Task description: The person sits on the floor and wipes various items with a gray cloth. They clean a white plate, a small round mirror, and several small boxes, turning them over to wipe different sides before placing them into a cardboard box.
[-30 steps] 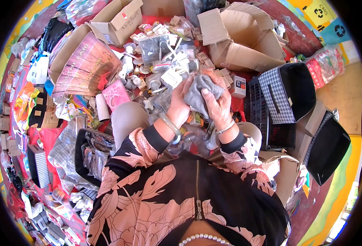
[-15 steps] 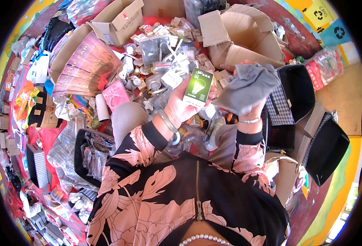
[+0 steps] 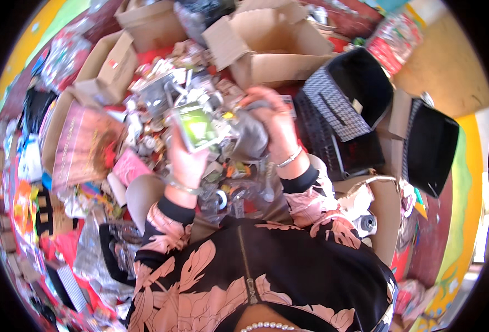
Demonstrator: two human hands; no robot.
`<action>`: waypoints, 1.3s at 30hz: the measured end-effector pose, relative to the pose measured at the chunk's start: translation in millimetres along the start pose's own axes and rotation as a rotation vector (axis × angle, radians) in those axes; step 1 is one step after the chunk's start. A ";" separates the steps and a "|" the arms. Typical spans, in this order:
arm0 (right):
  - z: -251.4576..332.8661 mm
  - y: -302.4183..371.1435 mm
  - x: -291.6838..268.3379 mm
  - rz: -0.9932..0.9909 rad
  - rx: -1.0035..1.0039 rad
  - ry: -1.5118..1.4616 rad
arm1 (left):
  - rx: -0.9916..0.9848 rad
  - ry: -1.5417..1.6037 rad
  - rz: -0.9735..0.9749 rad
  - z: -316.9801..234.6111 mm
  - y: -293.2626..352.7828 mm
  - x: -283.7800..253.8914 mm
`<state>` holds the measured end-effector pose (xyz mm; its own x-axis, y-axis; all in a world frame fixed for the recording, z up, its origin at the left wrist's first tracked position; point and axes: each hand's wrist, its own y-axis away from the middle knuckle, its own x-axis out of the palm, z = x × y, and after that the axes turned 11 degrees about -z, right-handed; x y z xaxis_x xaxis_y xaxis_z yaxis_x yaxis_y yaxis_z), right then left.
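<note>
My left hand [image 3: 186,161] is closed around a small green light bulb box [image 3: 197,127], its printed front facing up toward me. Motion smears the box a little. To the right, my right hand [image 3: 278,126] grips a grey cloth [image 3: 250,137], bunched and hanging from the fingers. A narrow gap parts the cloth from the box. Beneath both hands spreads a jumbled heap of small boxes, plastic packs and loose bits [image 3: 161,110].
Open cardboard boxes [image 3: 283,66] stand behind the heap. A pink printed carton [image 3: 78,149] is at the left. Black bins with checked sides [image 3: 333,102] lie to the right, near another cardboard box [image 3: 385,221]. A black tray [image 3: 114,252] holds packets at my left.
The view has swung to the right. My right hand has turned over, and the cloth, spread over it before, now hangs bunched from its fingers. The bulb box stays in my left hand.
</note>
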<state>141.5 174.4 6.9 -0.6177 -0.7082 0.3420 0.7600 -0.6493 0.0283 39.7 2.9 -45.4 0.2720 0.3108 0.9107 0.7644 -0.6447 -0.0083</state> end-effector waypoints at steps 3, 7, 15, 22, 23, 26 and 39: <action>-7.9 16.6 6.1 0.233 -0.056 0.328 | 0.214 -0.425 -0.274 4.5 -1.9 35.3; -11.4 40.7 17.9 0.006 0.167 0.336 | 0.155 -0.713 -0.028 29.3 9.5 33.1; 89.3 0.6 -139.6 -0.394 0.077 -0.106 | -0.019 -0.728 -0.122 26.6 2.2 21.7; 105.0 -92.7 -342.8 -0.701 0.065 -0.264 | -0.091 -0.856 -0.136 32.7 4.1 7.9; 101.9 -94.1 -347.0 -0.734 0.058 -0.266 | -0.102 -0.838 -0.160 31.4 2.7 2.8; 86.3 -74.4 -329.7 -0.762 -0.023 -0.252 | -0.149 -0.778 -0.221 28.4 0.6 -7.8; -273.3 44.9 -371.4 -1.068 0.629 0.981 | -0.307 -0.877 -0.238 40.7 -3.7 -4.6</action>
<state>349.8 332.4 -375.6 -0.5966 -0.0769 -0.7988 -0.2883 -0.9084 0.3027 59.4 32.3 -66.4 0.5654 0.7892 0.2397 0.7034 -0.6132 0.3595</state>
